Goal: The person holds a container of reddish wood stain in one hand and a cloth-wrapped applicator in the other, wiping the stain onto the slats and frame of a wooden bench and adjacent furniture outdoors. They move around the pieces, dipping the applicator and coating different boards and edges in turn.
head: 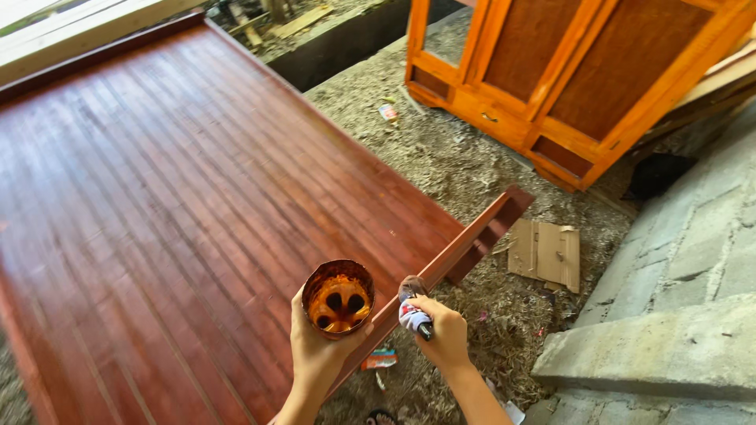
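My left hand [315, 354] grips a small round can [339, 297] stained with brown varnish, its open top facing up with a little amber liquid inside. My right hand [445, 334] is closed around the cloth-wrapped handle of a paintbrush [413, 305], whose bristles rest near the raised edge rail [465, 248] of a big reddish-brown slatted wooden panel [181, 205]. The panel is glossy and fills the left half of the view. Both hands hover over its near right edge.
An orange wooden cabinet [567, 79] stands at the upper right on ground strewn with sawdust [441, 157]. A flattened piece of cardboard [545, 253] lies beside the panel. Grey concrete blocks [677, 315] rise at the right. Small litter [381, 360] sits under the panel's edge.
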Demonstrator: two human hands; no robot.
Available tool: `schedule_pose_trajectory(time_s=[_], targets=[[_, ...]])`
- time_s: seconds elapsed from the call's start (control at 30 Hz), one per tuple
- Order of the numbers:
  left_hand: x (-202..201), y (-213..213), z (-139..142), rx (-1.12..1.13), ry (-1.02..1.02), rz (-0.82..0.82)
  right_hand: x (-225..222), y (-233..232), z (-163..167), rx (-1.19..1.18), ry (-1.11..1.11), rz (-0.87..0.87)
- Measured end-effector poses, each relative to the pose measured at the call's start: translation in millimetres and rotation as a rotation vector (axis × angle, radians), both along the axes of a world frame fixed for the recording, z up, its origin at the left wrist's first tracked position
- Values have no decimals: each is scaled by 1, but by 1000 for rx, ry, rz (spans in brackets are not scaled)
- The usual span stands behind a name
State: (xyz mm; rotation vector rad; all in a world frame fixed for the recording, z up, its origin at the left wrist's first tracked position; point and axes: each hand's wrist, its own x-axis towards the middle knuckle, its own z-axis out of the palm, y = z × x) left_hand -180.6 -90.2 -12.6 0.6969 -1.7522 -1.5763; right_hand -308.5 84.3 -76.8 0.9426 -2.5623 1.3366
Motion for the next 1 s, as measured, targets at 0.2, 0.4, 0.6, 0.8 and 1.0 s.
schedule_pose_trajectory(time_s=[0.2,0.4,0.6,0.8,1.0], targets=[[140,-27,6,11,-33,103,103,-44,25,156,-16,88],[270,-58,7,-44,-47,255,217,-89,26,149,230,222],[373,-86,8,-112,-65,407,308,-132,25,231,246,394],[471,-102,4,-193,-123,591,406,-177,6,317,273,626],[557,-104,-8,-198,-80,776,483,-220,-15,339,321,849]])
